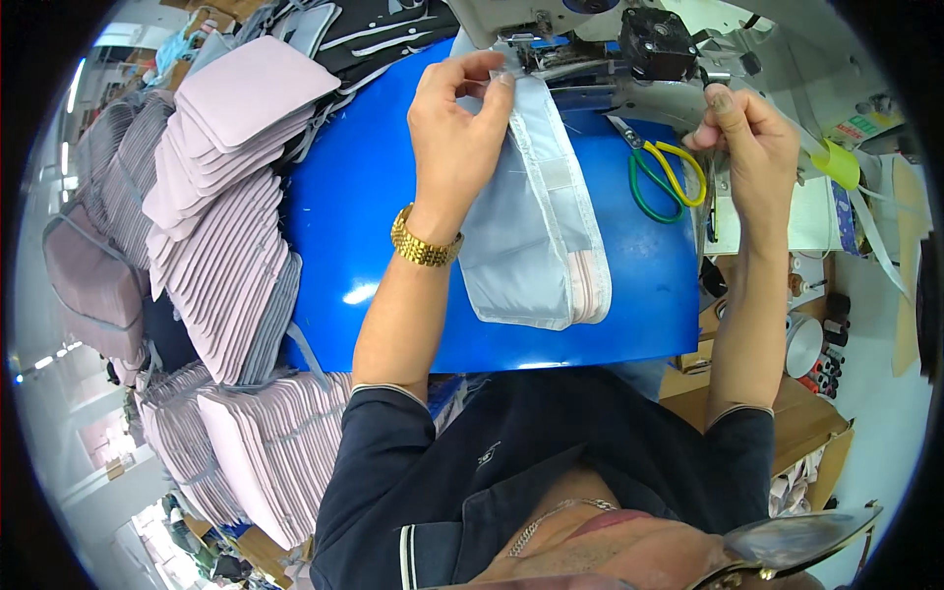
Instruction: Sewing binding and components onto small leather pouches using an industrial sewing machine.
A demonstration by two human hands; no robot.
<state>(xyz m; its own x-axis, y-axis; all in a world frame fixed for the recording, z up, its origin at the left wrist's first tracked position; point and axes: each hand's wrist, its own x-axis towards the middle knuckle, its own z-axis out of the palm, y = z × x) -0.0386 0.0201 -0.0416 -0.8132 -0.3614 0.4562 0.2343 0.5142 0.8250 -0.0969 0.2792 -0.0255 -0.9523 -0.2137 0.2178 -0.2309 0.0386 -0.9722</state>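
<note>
A grey fabric piece (pixel 513 241) with pale seam edges and a pink zipper section (pixel 587 280) at its near end lies on the blue work surface. Its far end runs up to the needle area of a sewing machine (pixel 531 22). My left hand (pixel 459 123) pinches the fabric's edge just left of that area, thumb against fingers. My right hand (pixel 749 143) is raised at the machine's right side, with fingers curled together below a metal lever end (pixel 716 76). Whatever those fingers hold, if anything, is hidden. Between the hands lie scissors (pixel 664 179) with green and yellow handles.
Tall stacks of pale pink panels (pixel 231 265) crowd the left side, beside the blue surface (pixel 393 295). Black pieces (pixel 383 44) lie at the back left. A yellow tape roll (pixel 836 164) hangs at the right. An open cardboard box (pixel 811 433) stands at the lower right.
</note>
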